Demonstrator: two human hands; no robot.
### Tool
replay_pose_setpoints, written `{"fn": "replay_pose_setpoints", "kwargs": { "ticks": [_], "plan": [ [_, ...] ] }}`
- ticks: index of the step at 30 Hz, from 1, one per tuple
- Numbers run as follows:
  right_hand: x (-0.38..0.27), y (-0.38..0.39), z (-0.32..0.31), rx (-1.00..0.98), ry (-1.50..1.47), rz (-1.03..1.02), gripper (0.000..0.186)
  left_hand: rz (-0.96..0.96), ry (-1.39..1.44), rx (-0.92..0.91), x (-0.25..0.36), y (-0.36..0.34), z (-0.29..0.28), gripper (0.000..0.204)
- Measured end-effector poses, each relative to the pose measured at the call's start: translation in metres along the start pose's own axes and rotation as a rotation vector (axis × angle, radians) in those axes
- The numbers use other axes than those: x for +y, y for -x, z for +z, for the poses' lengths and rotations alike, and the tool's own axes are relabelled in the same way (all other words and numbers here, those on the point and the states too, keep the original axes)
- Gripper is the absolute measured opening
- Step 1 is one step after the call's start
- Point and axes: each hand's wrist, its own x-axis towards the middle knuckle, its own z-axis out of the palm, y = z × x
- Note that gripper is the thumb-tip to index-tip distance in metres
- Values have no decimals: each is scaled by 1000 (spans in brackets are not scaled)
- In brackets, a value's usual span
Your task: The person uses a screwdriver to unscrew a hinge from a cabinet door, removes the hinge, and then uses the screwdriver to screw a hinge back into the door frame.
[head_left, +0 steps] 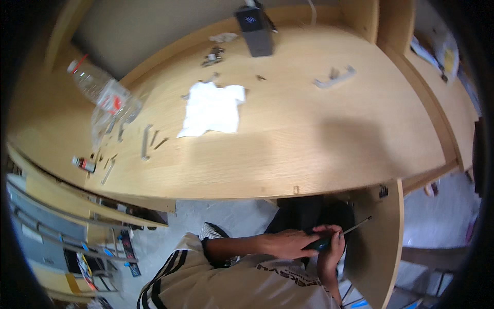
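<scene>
In front of my body, just below the desk edge, I hold a screwdriver (319, 244) with a dark green handle. Its thin metal shaft points up and to the right, with the tip near an open wooden cabinet door (378, 252). My left hand (290, 243) reaches across from the left, its fingers closed at the handle's end. My right hand (332, 248) is closed around the front of the handle where the shaft begins. A small dark hinge (383, 191) sits at the door's upper end.
On the wooden desk (309, 134) lie a white cloth or paper (213, 109), a grey bar handle (334, 77), another handle (146, 142) and several screws. A clear plastic bottle (105, 92) and a small bottle (84, 164) are at left. A dark box-shaped device (254, 33) stands at the back.
</scene>
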Motion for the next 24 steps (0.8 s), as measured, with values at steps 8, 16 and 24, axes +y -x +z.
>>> {"fn": "replay_pose_setpoints", "kwargs": {
  "ticks": [8,16,24],
  "plan": [
    [-14,-21,-37,52,325,259,9,233,368,-45,82,164,-118,42],
    [26,-19,-138,-40,973,194,23,-360,-192,1072,66,209,-285,32],
    [42,-16,-160,-5,903,509,23,-775,-581,1145,-47,153,-425,55]
  ]
}}
